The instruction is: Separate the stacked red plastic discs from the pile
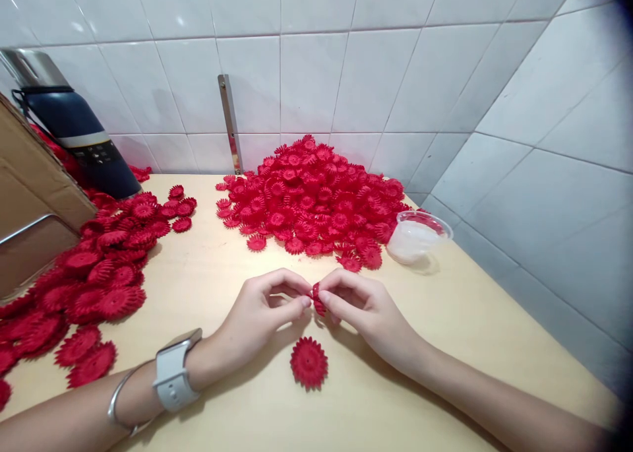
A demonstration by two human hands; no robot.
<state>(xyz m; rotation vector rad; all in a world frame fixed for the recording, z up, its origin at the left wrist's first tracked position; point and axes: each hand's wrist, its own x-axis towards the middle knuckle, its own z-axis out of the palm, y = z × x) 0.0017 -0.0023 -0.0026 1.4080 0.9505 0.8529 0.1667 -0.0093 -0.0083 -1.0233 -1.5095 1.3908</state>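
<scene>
Two hands meet mid-worktop: R hand (370, 301) has thumb + index pinched on a small red flower (319, 301), held on edge, a bit above the worktop (395, 399). L hand (254, 310) is right beside it, thumb + index nearly closed, tips at the flower's L side; can't tell if they grip a part of it or just touch. Other fingers of both hands are curled under, partly hidden. Just below, btwn the wrists, one loose flower (309, 363) lies flat, round w/ toothed edge & a tiny dark dot at centre. L wrist has a pale watch (174, 378) w/ a silver bangle (116, 399) behind it, up the forearm; R wrist is bare. Beyond the hands, a big heap (316, 201) of same red flowers sits against the tiled wall (316, 76), a few strays at its front edge. Clear cup (415, 241) stands at the heap's R end, near the side wall. Off L, a second pile (111, 274) spreads along a cardboard box (34, 194), w/ a dark blue bottle (82, 125), silver top, leaning behind the box. Metal strip (230, 122) stands upright at the back wall, btwn bottle & heap.
</scene>
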